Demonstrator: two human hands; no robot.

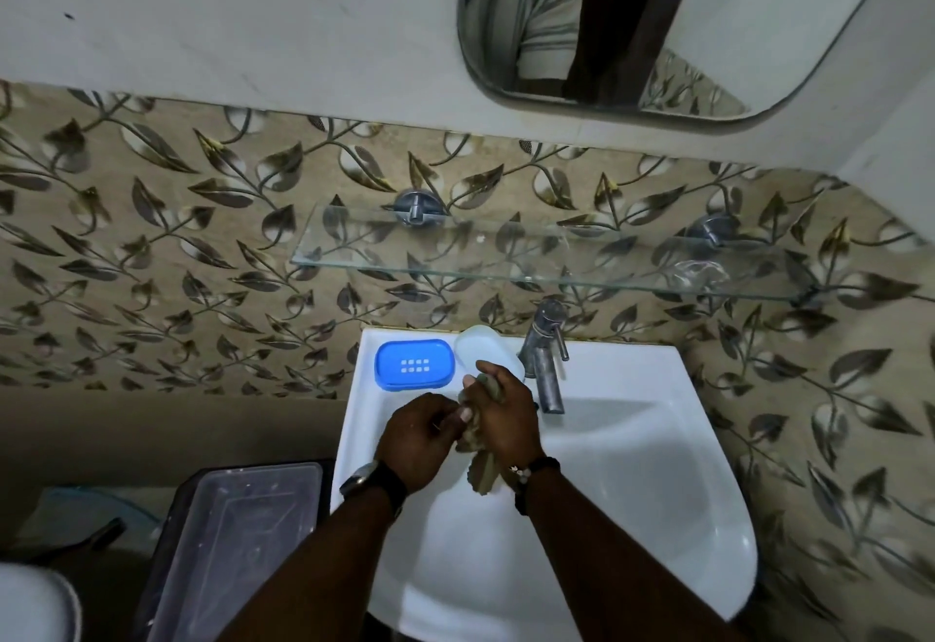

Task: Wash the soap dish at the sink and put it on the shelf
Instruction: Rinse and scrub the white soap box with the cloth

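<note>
A blue soap dish point(414, 364) with a slotted middle lies on the back left ledge of the white sink point(632, 464). Beside it a translucent white piece point(483, 345), perhaps the dish's other part, leans at the tap's left. Over the basin, my left hand point(422, 439) and my right hand point(501, 409) both grip a crumpled grey-brown cloth point(480, 474), squeezed between them, its end hanging down below the right wrist. Above the sink a glass shelf point(506, 257) is fixed to the leaf-patterned wall.
A chrome tap point(544, 363) stands at the sink's back, right beside my right hand. A clear plastic box with a lid point(238, 540) sits on a dark stand left of the sink. A mirror point(657, 19) hangs higher up on the wall.
</note>
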